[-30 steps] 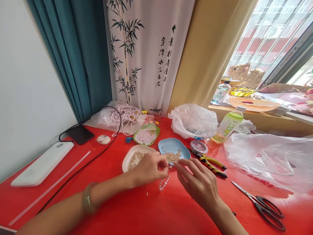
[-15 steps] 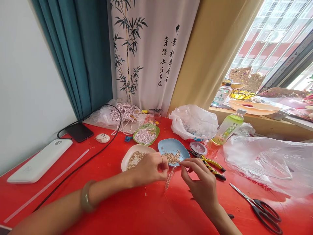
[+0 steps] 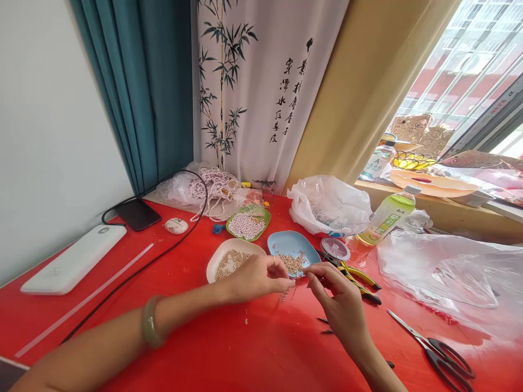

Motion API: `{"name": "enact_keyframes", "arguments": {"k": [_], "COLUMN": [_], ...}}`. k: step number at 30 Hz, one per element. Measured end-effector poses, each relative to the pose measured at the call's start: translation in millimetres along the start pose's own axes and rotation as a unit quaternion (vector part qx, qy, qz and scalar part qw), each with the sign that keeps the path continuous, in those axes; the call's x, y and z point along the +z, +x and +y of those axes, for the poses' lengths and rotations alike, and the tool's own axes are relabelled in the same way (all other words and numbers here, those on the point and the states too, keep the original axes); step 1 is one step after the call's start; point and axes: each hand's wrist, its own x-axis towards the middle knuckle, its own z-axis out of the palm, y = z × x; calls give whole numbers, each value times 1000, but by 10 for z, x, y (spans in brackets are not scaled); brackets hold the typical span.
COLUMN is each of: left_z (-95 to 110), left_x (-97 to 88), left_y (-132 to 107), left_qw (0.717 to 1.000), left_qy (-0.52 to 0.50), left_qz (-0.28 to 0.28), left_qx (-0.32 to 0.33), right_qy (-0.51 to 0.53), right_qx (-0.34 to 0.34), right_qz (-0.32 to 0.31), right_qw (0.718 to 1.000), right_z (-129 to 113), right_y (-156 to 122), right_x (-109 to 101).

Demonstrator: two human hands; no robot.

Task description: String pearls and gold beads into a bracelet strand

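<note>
My left hand [image 3: 257, 278] is pinched on the top of a short strand of pearl beads [image 3: 284, 294] that hangs just above the red table [image 3: 245, 354]. A green bangle [image 3: 149, 329] sits on that wrist. My right hand [image 3: 335, 296] is pinched too, fingertips close to the left hand's, holding something too fine to make out. Both hands hover at the near edge of a blue dish [image 3: 294, 250] with small gold beads. A white dish [image 3: 229, 260] of gold beads lies by my left hand, and a green dish [image 3: 247, 223] of pearls is behind it.
Yellow-handled pliers [image 3: 359, 280], a thread spool [image 3: 335, 247] and scissors [image 3: 437, 345] lie right of my hands. Plastic bags [image 3: 449, 267], a green drink bottle [image 3: 388, 218], pearl strands [image 3: 214, 190], a phone [image 3: 137, 213], a black cable [image 3: 163, 256] and a white power bank [image 3: 71, 265] ring the table.
The strand has been lifted off the table and hangs shorter from my left fingers. My right hand has moved up and closer to the left, closing into a pinch. The view shifted slightly left.
</note>
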Motion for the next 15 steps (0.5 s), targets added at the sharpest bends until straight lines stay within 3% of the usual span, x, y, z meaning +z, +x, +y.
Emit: {"name": "enact_keyframes", "arguments": {"k": [3,8,12,15], "left_z": [-51,-64,-21,8], "left_x": [21,9,-12,-23], "left_y": [17,20,2,-13], "left_qw": [999,999,994,973], "left_qy": [-43,-17,80,178], "left_qz": [-11,-10,15,33], "left_qx": [3,30,77,140], "right_qy": [-6,-29,-124,-230], "right_qx": [-3,-55,-151,-227], "right_qz": [-10,13,34,22], "right_qw": [1000,998,980,946], "right_z": [-39,-44,46,114], "right_y": [2,-3,-32,-53], "right_x": [-4,-5,13,11]}}
